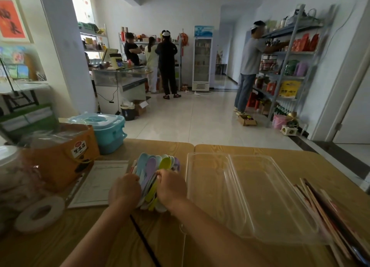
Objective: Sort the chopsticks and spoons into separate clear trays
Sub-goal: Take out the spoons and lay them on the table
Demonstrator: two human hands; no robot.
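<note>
Spoons: a fanned bundle of pastel plastic spoons (155,171) (blue, lilac, lime, white) sits on the wood-grain tabletop (250,150), left of centre, between my two hands.
Left grip: my left hand (124,190) is curled closed against the left flank of the bundle, fingers pressed on the handles.
Right grip: my right hand (171,187) is closed on the right flank, thumb and forefinger pinching near the lime spoon.
Handling, spoons: I judge them light, stiff and smooth; stacked loosely they will likely slide over each other and splay. Best hold is across the handles with both hands squeezing inward, bowls pointing away.
Trays: two nested-looking clear plastic trays (250,194) lie just right of the bundle, open side up, apparently empty. Thin-walled and light, I expect they will skid if nudged.
Chopsticks: a loose heap of brown and reddish wooden chopsticks (328,210) lies at the right, touching or overlapping the tray's far-right rim; I cannot tell which. One dark stick (144,240) lies by my left forearm. Stiff, thin, prone to rolling.
Edges: the near tray wall stands between the spoons and the tray floor, so the bundle must lift over it.
Open room: the path rightward is clear; to the left, a paper form (100,182), an orange carton (60,156) and a white tape roll (40,213) crowd the tabletop.
</note>
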